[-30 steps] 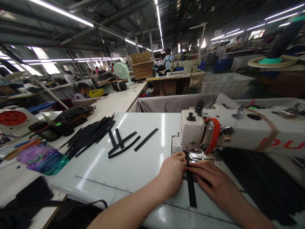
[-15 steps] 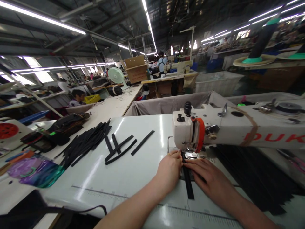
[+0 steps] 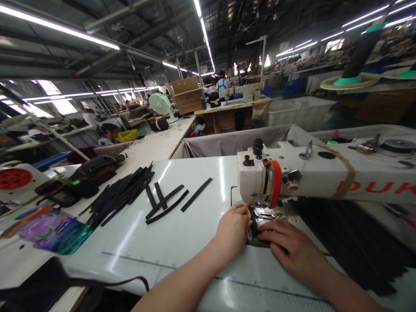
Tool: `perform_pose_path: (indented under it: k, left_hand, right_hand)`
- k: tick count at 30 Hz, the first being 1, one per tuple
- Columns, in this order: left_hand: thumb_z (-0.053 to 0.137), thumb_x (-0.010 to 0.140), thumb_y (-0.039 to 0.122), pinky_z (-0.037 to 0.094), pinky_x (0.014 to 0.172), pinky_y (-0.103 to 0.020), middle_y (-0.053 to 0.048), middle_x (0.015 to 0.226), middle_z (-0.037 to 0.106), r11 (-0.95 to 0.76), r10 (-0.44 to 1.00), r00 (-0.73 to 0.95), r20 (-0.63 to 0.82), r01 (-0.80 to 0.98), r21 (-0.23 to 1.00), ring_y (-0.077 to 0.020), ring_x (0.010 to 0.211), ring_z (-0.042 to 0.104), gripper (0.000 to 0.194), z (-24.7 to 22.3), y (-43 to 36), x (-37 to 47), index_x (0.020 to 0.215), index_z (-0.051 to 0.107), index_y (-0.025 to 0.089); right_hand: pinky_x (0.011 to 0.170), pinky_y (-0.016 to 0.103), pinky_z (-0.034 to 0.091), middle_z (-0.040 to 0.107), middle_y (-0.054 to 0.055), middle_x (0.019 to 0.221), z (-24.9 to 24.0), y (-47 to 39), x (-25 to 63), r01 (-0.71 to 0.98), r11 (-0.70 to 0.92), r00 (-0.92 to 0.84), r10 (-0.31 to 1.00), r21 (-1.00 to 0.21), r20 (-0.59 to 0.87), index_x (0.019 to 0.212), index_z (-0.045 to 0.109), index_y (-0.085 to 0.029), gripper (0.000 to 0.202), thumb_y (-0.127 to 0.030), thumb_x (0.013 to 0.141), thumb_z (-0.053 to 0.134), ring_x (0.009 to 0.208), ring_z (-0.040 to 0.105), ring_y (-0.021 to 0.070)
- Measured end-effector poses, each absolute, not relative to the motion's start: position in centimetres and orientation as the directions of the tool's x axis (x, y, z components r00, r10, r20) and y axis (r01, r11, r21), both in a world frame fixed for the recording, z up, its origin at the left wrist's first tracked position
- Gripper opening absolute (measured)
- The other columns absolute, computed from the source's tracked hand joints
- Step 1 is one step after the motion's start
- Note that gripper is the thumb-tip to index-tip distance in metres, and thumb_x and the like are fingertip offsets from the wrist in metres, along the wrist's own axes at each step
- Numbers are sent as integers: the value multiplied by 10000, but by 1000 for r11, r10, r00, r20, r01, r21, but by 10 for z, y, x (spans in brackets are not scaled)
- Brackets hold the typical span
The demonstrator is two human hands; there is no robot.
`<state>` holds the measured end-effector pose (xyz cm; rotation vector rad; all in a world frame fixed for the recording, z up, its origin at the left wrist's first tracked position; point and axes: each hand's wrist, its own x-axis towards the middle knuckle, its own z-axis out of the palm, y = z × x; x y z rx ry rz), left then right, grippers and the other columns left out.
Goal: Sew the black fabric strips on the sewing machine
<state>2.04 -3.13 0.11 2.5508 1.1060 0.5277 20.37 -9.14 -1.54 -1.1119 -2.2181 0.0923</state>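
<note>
My left hand [image 3: 234, 226] is closed by the needle area of a white sewing machine [image 3: 260, 177], its fingertips at a narrow black fabric strip [image 3: 254, 225]. Most of this strip is hidden under the fingers and the presser foot. On the strip's other side rests my right hand [image 3: 289, 238], fingers stretched forward and lying low over the metal plate beside the foot. Its fingertips are at the strip's right edge.
Loose black strips [image 3: 165, 203] lie left on the table, beside a bigger pile [image 3: 123, 195]. More black strips [image 3: 351, 242] are spread under the machine arm. A purple and teal pouch [image 3: 53, 232] lies far left. A fabric-lined bin [image 3: 224, 143] stands behind the table.
The black strip has moved forward under the presser foot; its near end no longer sticks out toward me. My right hand has shifted slightly right and back. My left hand stays by the needle.
</note>
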Motion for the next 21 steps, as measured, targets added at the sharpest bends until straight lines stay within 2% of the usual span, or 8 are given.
perform_pose_path:
  k: [5,13,21]
  left_hand:
    - [504,924,121,484,994,-317,-78,948,674,-659,742,639,203,638,398,-212,1039,599,211,2,-32,22,780,656,140]
    - [449,957,169,488,987,-318,-89,962,685,-680,731,638,242,648,345,-220,1046,588,257,-4,-32,24,870,687,129]
    - [444,944,151,491,988,-350,-98,984,678,-679,733,634,246,660,323,-223,1028,592,254,-7,-33,26,846,678,134]
  right_hand:
    - [825,360,555,702,55,1039,-23,-85,206,758,593,-405,755,-272,516,1012,689,-243,354,-62,830,445,953,648,201]
    - [787,397,567,702,95,1067,-25,-82,201,849,526,-428,742,-51,515,1130,655,-189,403,-63,818,433,901,654,237]
    - [772,403,571,690,95,1042,-28,-83,201,853,521,-443,755,-31,484,1149,627,-175,421,-47,801,429,900,642,243]
